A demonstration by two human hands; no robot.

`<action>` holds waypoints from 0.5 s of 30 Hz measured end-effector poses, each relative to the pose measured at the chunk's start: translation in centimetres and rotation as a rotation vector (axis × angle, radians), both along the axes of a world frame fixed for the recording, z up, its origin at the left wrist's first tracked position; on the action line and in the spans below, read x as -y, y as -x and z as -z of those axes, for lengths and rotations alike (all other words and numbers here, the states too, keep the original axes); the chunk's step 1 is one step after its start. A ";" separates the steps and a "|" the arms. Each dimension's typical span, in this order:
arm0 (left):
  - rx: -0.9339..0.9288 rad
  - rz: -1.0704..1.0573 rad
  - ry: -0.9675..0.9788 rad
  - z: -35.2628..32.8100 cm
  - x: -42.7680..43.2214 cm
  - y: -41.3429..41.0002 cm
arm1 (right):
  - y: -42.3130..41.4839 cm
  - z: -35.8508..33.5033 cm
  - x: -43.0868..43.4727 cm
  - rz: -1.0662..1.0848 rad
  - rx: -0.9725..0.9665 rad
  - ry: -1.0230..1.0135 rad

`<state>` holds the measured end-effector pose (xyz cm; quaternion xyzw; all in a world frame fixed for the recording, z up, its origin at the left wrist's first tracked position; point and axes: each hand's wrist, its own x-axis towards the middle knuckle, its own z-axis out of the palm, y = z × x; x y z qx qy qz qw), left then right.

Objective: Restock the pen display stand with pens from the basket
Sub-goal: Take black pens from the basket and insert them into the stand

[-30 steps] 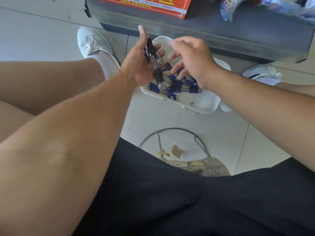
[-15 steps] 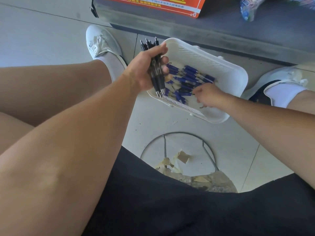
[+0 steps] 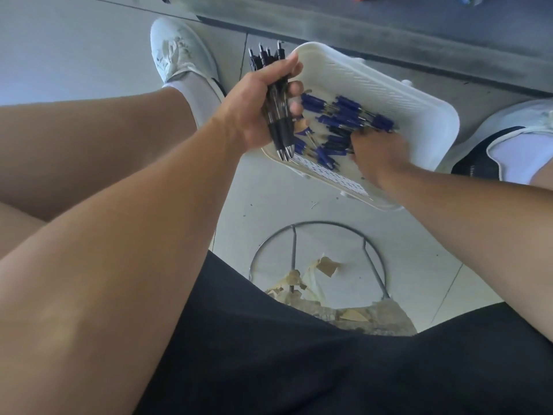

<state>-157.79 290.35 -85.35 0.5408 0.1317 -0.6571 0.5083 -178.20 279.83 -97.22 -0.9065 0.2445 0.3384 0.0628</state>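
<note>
Here the left hand [image 3: 260,109] grips a bundle of black pens [image 3: 279,127], upper centre of the frame. The right hand [image 3: 378,154] reaches among blue pens [image 3: 347,113] in the white basket [image 3: 389,91] on the floor [image 3: 269,211]; whether it grasps any, I cannot tell.

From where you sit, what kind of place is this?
Probably a small shop, perhaps one selling stationery. A white basket holds many identical blue pens, the left hand grips a bundle of black pens, and a dark shelf base runs along the tiled floor.
</note>
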 end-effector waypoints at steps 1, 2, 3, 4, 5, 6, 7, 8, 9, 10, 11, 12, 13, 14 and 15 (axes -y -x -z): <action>0.003 0.003 0.000 0.1 0.0 -0.1 | 0.0 0.1 0.0 -0.005 0.000 0.005; 0.004 0.003 0.001 0.2 0.0 -0.1 | -0.1 0.2 0.1 0.006 -0.003 -0.005; 0.004 0.002 0.002 0.3 0.0 -0.1 | -0.1 0.2 0.1 0.029 0.000 -0.032; 0.003 -0.004 0.001 0.3 -0.1 -0.2 | -0.1 0.2 0.2 0.067 0.008 -0.080; 0.003 -0.007 0.000 0.4 -0.1 -0.2 | -0.1 0.0 0.3 0.128 0.030 -0.138; 0.004 -0.006 -0.001 0.4 -0.1 -0.1 | 0.0 -0.2 0.5 0.212 0.059 -0.202; 0.009 -0.001 -0.004 0.4 -0.1 -0.1 | 0.1 -0.6 0.6 0.311 0.094 -0.277; 0.017 0.005 -0.008 0.4 -0.1 0.0 | 0.1 -1.0 0.7 0.407 0.137 -0.355; 0.024 0.009 -0.013 0.3 -0.1 0.0 | 0.0 -1.4 0.8 0.479 0.180 -0.429; 0.030 0.011 -0.016 0.3 -0.1 0.0 | -0.3 -2.0 0.9 0.541 0.213 -0.503; 0.033 0.011 -0.016 0.3 -0.2 0.0 | -0.7 -2.8 0.9 0.617 0.244 -0.586; 0.032 0.011 -0.011 0.3 -0.4 0.0 | -1.3 -3.6 0.9 0.712 0.270 -0.675; 0.029 0.005 -0.006 0.3 -0.5 0.0 | -1.8 -4.5 0.9 0.815 0.294 -0.758; 0.027 -0.006 -0.002 0.3 -0.6 0.0 | -2.2 -5.4 1.0 0.912 0.314 -0.833; 0.030 -0.015 0.002 0.3 -0.6 0.0 | -2.6 -6.4 1.0 0.998 0.337 -0.907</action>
